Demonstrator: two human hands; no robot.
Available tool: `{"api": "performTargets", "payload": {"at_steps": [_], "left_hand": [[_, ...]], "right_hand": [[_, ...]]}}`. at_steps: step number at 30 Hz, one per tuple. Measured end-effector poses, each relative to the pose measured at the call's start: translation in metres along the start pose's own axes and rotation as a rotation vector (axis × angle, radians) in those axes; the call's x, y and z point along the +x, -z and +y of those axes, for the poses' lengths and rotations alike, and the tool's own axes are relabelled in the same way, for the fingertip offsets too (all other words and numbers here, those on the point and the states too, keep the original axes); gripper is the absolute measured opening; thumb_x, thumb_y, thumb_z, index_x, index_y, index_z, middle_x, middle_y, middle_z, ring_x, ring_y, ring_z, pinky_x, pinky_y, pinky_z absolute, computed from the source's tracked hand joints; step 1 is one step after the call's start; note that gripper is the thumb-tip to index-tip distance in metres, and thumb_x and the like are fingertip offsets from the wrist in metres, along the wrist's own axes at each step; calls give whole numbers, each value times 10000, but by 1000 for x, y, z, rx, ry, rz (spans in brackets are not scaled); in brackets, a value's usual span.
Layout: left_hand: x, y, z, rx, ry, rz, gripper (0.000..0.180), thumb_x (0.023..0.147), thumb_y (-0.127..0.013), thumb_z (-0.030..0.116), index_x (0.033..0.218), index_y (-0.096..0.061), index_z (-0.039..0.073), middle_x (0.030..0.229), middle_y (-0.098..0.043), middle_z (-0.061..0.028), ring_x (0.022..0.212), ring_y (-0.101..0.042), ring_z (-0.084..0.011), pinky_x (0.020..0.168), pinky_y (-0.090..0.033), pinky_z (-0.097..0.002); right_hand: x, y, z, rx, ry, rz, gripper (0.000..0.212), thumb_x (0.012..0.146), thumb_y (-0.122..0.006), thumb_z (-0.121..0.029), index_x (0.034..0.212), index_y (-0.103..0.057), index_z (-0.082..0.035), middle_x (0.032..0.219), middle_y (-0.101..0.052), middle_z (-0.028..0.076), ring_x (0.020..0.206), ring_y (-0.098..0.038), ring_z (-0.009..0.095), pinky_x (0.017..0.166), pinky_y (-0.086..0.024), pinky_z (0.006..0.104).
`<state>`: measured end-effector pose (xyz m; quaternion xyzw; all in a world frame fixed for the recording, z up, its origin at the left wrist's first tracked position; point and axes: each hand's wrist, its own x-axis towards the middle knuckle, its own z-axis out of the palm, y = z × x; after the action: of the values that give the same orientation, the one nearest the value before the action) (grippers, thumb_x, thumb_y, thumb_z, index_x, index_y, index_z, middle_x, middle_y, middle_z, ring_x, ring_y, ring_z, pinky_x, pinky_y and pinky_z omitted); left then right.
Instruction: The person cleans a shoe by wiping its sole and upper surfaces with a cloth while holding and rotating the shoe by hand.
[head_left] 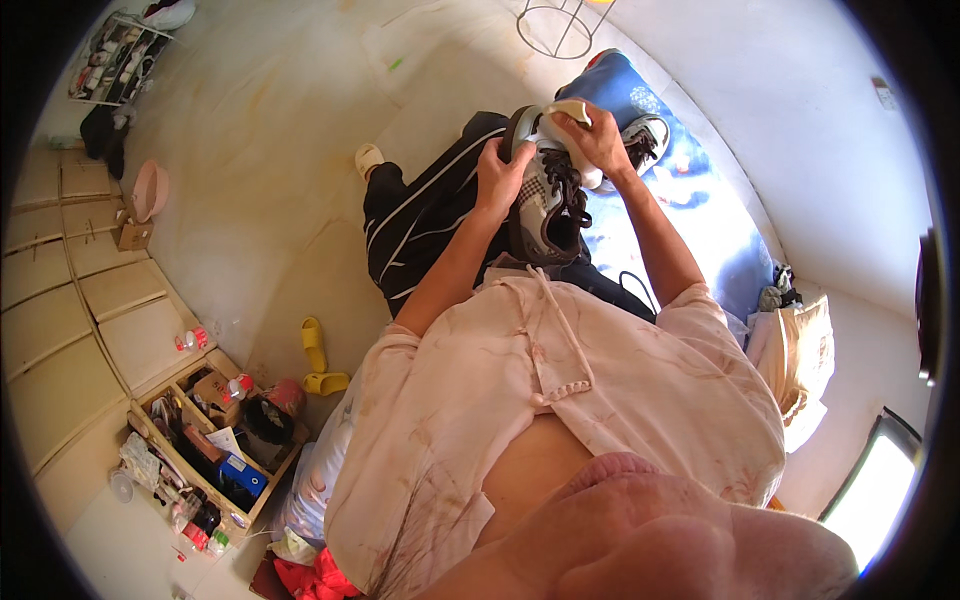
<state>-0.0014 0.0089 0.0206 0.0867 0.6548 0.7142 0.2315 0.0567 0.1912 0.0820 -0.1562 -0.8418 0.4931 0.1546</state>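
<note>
A grey and white sneaker [540,205] with dark brown laces and a checkered side panel rests over my lap, its toe pointing away from me. My left hand [502,177] grips it near the toe, with the thumb on the upper. In my right hand [597,142] is a white cloth [571,110], pinched between thumb and fingers against the toe of the shoe. Part of the cloth is hidden behind the fingers. Just beyond my right wrist, a second matching sneaker [648,138] lies on the blue bedding [690,215].
Black trousers with white stripes [430,215] cover my legs. Yellow slippers [314,345] lie on the floor at left, near an open wooden drawer unit [190,455] full of odds and ends. A pink basin [150,190] and a wire stand [555,35] are farther off.
</note>
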Motion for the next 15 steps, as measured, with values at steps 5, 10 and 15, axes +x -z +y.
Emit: {"api": "performTargets", "payload": {"at_steps": [5, 10, 15], "left_hand": [[17, -1, -36, 87, 3, -39, 564, 873, -801, 373, 1121, -637, -107, 1005, -712, -156, 879, -663, -195, 794, -539, -336], [26, 2, -48, 76, 60, -67, 548, 905, -790, 366, 1139, -648, -109, 998, -712, -123, 861, -652, -155, 770, -540, -296], [25, 6, -39, 15, 147, -129, 613, 866, -824, 399, 1156, -657, -114, 972, -730, -140, 849, -679, -168, 737, -557, -321]], "right_hand": [[30, -2, 12, -359, 172, 122, 233, 928, -743, -210, 983, -711, 14, 869, -727, 193, 731, -713, 315, 680, -558, 383], [17, -24, 15, -367, 429, -338, 278, 900, -757, -193, 1107, -699, -16, 972, -718, 201, 831, -716, 388, 737, -575, 437], [45, -4, 31, -467, 309, -151, 230, 894, -756, -194, 1031, -706, -17, 986, -728, 192, 825, -735, 355, 736, -576, 424]]}}
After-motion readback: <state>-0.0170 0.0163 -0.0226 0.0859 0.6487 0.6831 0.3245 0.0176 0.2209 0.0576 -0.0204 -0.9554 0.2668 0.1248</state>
